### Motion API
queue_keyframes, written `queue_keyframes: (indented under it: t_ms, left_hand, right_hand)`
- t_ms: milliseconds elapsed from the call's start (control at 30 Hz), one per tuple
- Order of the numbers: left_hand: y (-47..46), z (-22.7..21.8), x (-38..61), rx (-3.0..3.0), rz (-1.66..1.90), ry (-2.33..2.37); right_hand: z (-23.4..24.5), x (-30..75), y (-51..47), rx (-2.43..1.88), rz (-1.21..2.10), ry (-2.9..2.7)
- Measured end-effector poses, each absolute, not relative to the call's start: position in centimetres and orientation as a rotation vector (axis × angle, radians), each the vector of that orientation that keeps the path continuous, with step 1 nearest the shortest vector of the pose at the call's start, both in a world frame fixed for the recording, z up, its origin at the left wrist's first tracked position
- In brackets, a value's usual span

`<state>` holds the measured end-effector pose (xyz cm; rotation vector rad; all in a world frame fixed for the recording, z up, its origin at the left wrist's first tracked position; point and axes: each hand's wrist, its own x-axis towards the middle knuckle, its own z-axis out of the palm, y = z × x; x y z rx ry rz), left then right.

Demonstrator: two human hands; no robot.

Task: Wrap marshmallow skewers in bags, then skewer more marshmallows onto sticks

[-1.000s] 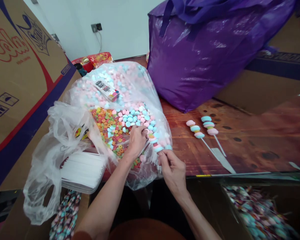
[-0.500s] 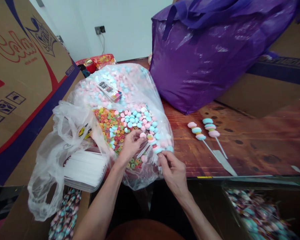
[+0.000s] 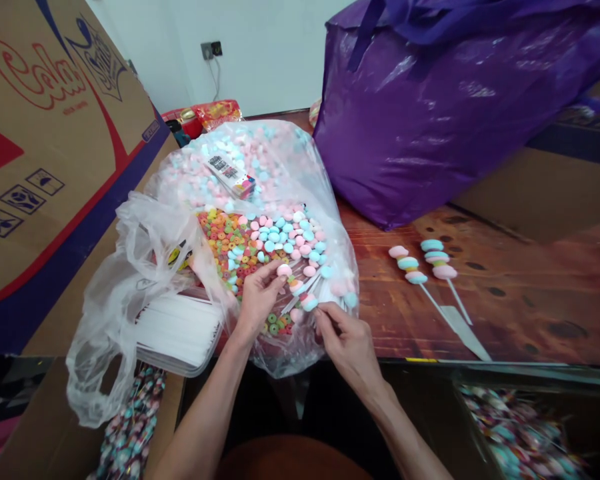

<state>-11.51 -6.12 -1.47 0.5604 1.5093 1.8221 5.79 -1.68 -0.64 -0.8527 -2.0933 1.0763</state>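
Note:
My left hand (image 3: 261, 293) pinches a pink marshmallow (image 3: 283, 270) between thumb and fingertips. Just below it and to the right is a candy skewer (image 3: 309, 303) of pink and blue marshmallows with gummy rings between them. My right hand (image 3: 347, 337) grips the skewer's lower end, its thumb and index finger closed; the stick there is mostly hidden. Beneath both hands lies a clear plastic bag (image 3: 275, 360) with loose marshmallows (image 3: 275, 233), coloured gummy rings (image 3: 225, 233) and several white sticks. Whether the pinched marshmallow touches the skewer's tip, I cannot tell.
Two finished-looking candy skewers (image 3: 409, 265) lie on the wooden table (image 3: 520, 293) at right. A purple bag (image 3: 405, 127) stands behind. White sticks fill a plastic tub (image 3: 180, 333) at left, near a cardboard box (image 3: 45, 173). Below the table edge, an open box holds skewers (image 3: 525, 433).
The view has turned slightly left, so everything sits farther right. The skewer in my right hand is tilted more toward the left, and the pinched pink marshmallow is nearer its upper end.

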Motion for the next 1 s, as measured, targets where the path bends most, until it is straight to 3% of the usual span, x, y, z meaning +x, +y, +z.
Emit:
queue_keyframes:
  t_ms: [700,1000]
  left_hand:
    - [-6.3,-0.9,-11.1,0.346,1.893,1.471]
    - [-6.8,-0.4,-10.7,0.581,1.831,1.592]
  right_hand:
    - [-1.1,5.6,-1.6,-0.822,0.985,-2.129]
    - [-0.9,5.5,-1.7,-0.834,0.931,-2.147]
